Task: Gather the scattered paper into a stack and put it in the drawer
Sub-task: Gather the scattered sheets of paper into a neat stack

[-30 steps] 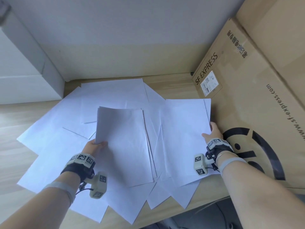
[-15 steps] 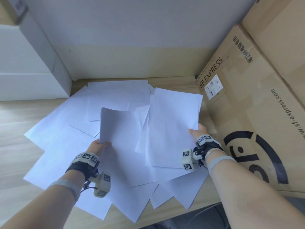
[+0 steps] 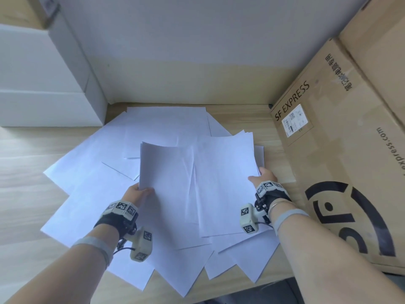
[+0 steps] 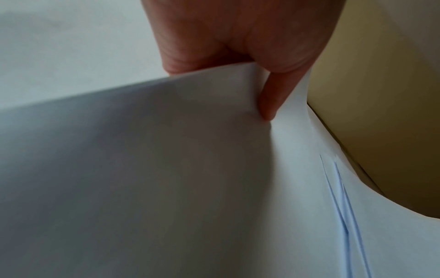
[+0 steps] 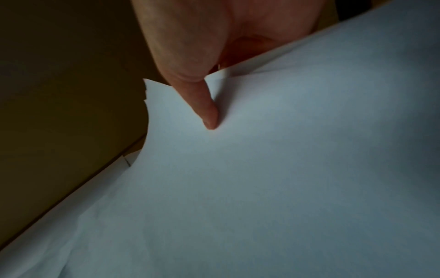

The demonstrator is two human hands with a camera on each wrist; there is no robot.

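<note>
White paper sheets lie fanned across the wooden desk (image 3: 26, 172). My left hand (image 3: 138, 190) pinches the left edge of a raised bundle of sheets (image 3: 166, 172), thumb on top; the left wrist view shows the same pinch on that bundle (image 4: 166, 169). My right hand (image 3: 262, 177) grips the right edge of a second bundle (image 3: 225, 172), which overlaps the left one. In the right wrist view the thumb (image 5: 204, 111) presses on that second bundle (image 5: 285, 169). Loose sheets (image 3: 92, 194) remain flat underneath. No drawer is in view.
A large SF Express cardboard box (image 3: 341, 150) stands close on the right, beside my right hand. A white cabinet (image 3: 43, 84) fills the back left corner. The wall (image 3: 186, 51) runs along the back. The desk's front edge (image 3: 197, 297) is near the lowest sheets.
My right hand has lifted its bundle off the desk and swung it left, so that it now overlaps the bundle in my left hand. The left hand has barely moved.
</note>
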